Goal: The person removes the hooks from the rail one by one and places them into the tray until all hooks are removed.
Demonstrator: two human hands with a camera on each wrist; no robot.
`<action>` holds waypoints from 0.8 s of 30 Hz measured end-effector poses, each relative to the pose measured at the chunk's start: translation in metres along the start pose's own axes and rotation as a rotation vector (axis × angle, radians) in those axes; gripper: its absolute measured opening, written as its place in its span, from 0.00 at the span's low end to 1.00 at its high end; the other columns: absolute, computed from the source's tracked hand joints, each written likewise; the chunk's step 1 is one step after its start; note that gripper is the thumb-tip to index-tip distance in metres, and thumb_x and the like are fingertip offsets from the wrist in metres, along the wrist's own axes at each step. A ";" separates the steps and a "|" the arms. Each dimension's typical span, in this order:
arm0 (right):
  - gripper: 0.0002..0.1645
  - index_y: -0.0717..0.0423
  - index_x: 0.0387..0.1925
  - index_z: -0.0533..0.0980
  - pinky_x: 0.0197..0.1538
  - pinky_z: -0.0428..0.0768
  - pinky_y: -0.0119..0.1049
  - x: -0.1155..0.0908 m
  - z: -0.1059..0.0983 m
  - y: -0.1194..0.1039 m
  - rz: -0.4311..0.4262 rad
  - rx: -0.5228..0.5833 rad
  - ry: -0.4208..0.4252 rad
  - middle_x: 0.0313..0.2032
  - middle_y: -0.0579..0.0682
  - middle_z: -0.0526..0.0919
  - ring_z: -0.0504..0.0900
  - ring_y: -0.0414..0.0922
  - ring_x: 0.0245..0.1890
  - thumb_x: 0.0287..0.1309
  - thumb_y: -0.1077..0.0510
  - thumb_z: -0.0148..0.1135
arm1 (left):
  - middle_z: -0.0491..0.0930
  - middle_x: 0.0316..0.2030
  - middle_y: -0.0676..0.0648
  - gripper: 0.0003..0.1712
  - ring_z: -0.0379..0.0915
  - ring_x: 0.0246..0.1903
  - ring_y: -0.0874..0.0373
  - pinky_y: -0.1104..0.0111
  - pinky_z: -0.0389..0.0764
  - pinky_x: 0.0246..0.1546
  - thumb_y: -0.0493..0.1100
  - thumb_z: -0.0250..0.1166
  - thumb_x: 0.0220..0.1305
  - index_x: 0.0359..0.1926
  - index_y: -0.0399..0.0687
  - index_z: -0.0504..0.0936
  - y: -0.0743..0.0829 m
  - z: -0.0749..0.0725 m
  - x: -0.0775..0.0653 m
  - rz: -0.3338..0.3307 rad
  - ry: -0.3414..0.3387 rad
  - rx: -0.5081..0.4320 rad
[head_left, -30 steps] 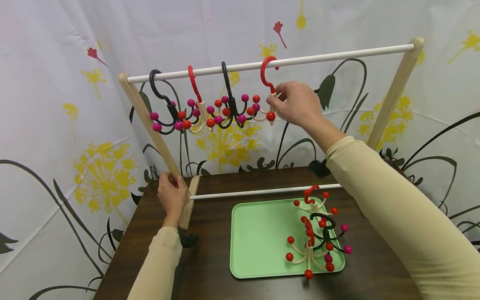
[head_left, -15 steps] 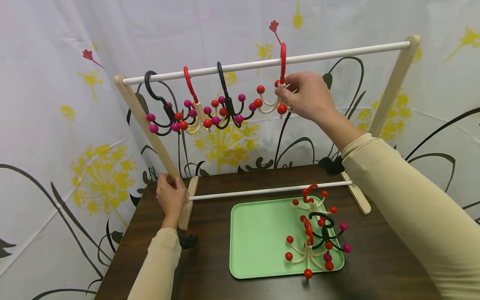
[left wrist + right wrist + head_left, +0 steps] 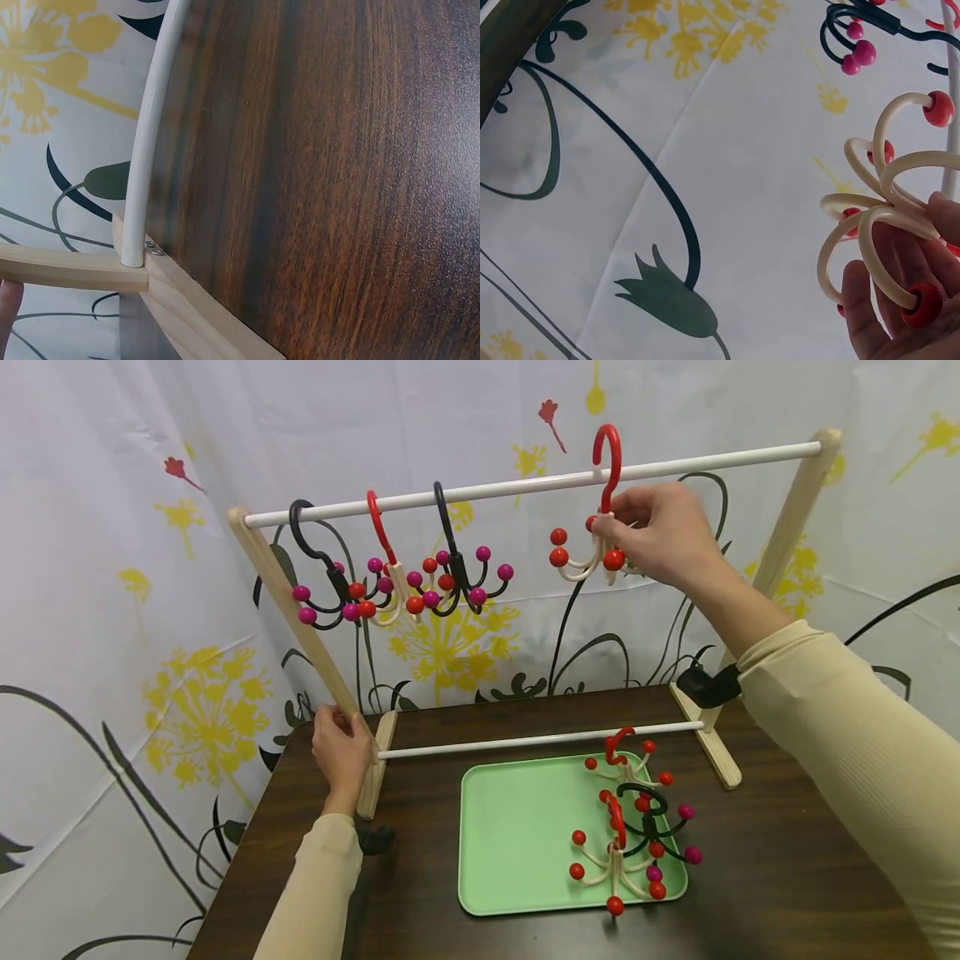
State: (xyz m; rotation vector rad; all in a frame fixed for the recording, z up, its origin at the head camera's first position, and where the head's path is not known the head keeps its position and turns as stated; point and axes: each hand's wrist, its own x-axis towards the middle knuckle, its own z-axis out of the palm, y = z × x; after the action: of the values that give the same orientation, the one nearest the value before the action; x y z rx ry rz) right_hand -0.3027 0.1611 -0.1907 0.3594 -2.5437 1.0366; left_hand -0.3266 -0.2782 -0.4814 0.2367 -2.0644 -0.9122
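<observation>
As far as I can judge, the work is approx. halfway: three hangers are up, three are down, and one is btw. these places. On the round white upper bar (image 3: pixel 517 487) hang a black hook hanger w/ magenta balls at far left (image 3: pixel 337 581), a red-hooked cream hanger (image 3: pixel 397 575) next to it, and a second black one (image 3: pixel 459 568). On the pale green rectangular tray (image 3: pixel 517 843) lie two red-hooked cream hangers (image 3: pixel 616 860) and one black hanger (image 3: pixel 649 828), crowded at its right side.

The R hand (image 3: pixel 663 535) has thumb and fingers closed in a pinch on the cream stem of the held red-hooked plastic hanger (image 3: pixel 608 497). Its hook stands high at the bar, probably not seated; whether it touches, I cannot tell. The L hand (image 3: pixel 342 752) is curled, thumb and fingers, on the pale wooden left post (image 3: pixel 300 610), I think to steady the rack.

Only the R wrist view shows the underside, i.e. curved cream arms w/ red balls, fingers lying behind; the hook top is out of its frame. The L wrist view gives the foot joint w/ a small metal fitting (image 3: pixel 154 248), but just one fingertip. Tray appears in head view only.
</observation>
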 end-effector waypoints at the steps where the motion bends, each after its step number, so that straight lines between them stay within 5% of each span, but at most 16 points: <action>1: 0.22 0.57 0.51 0.81 0.37 0.72 0.34 -0.001 -0.001 0.000 0.000 0.006 0.003 0.41 0.55 0.86 0.79 0.44 0.37 0.65 0.46 0.60 | 0.75 0.35 0.38 0.10 0.73 0.35 0.41 0.45 0.70 0.39 0.36 0.65 0.60 0.39 0.36 0.74 0.000 0.000 0.000 -0.003 -0.002 0.000; 6: 0.23 0.60 0.49 0.82 0.40 0.73 0.36 -0.012 0.003 0.001 -0.014 0.049 -0.012 0.42 0.58 0.86 0.82 0.47 0.41 0.63 0.47 0.63 | 0.75 0.35 0.38 0.10 0.73 0.35 0.40 0.46 0.70 0.39 0.36 0.65 0.60 0.39 0.36 0.74 -0.001 0.001 -0.001 0.000 -0.006 0.002; 11: 0.22 0.61 0.46 0.82 0.41 0.73 0.42 -0.029 0.017 0.005 0.001 0.067 -0.123 0.40 0.58 0.87 0.83 0.50 0.42 0.61 0.47 0.65 | 0.74 0.34 0.38 0.11 0.72 0.34 0.40 0.45 0.69 0.38 0.37 0.65 0.60 0.39 0.36 0.74 -0.001 0.001 0.000 0.005 -0.007 0.002; 24: 0.14 0.62 0.44 0.81 0.35 0.79 0.40 -0.090 0.092 0.036 0.026 0.130 -0.446 0.31 0.50 0.86 0.84 0.49 0.32 0.59 0.57 0.68 | 0.73 0.33 0.39 0.10 0.72 0.34 0.41 0.46 0.69 0.38 0.38 0.64 0.61 0.39 0.37 0.73 0.000 -0.001 0.000 -0.007 -0.019 0.005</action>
State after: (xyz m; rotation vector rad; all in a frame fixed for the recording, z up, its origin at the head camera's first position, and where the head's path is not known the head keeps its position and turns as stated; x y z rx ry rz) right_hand -0.2570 0.1300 -0.3123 0.6591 -2.8779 1.2527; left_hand -0.3261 -0.2788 -0.4816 0.2393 -2.0843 -0.9168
